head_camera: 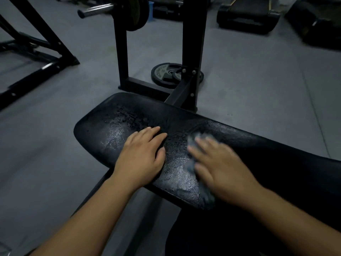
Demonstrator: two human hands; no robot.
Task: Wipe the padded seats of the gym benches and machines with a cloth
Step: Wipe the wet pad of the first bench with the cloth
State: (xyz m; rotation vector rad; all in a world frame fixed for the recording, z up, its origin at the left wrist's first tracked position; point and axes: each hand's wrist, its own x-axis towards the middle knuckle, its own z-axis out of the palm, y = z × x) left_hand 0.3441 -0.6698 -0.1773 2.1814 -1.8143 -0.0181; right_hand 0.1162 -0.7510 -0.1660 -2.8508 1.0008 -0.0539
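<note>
Floor (249,74): grey matting, matte, with faint seams between large flat panels.
Padded seat (114,115): long black slab with rounded corners, running from centre left to the right edge. The vinyl skin is creased and pebbled, with a patchy wet-looking sheen around the hands.
Rack (191,34): two square black steel uprights on a low crossbar, just behind the padded seat's far end, with bolt heads at the joint.
Side frame (46,37): angled black steel tubes at far left, standing on the floor.
Weight plates (162,74): dark round discs with cut-out grips, lying flat on the floor behind the rack's base.
Barbell (96,10): shiny metal sleeve end, with a dark plate hanging on it.
Left hand (142,159): lies palm down on the padded seat with straight fingers close together, holding nothing.
Right hand (221,167): motion-blurred, fingers spread and fairly straight, pressing flat on the cloth.
Cloth (208,195): soft blue-grey fabric, bunched, on the padded seat's near half under the right hand, showing only at its edges.
</note>
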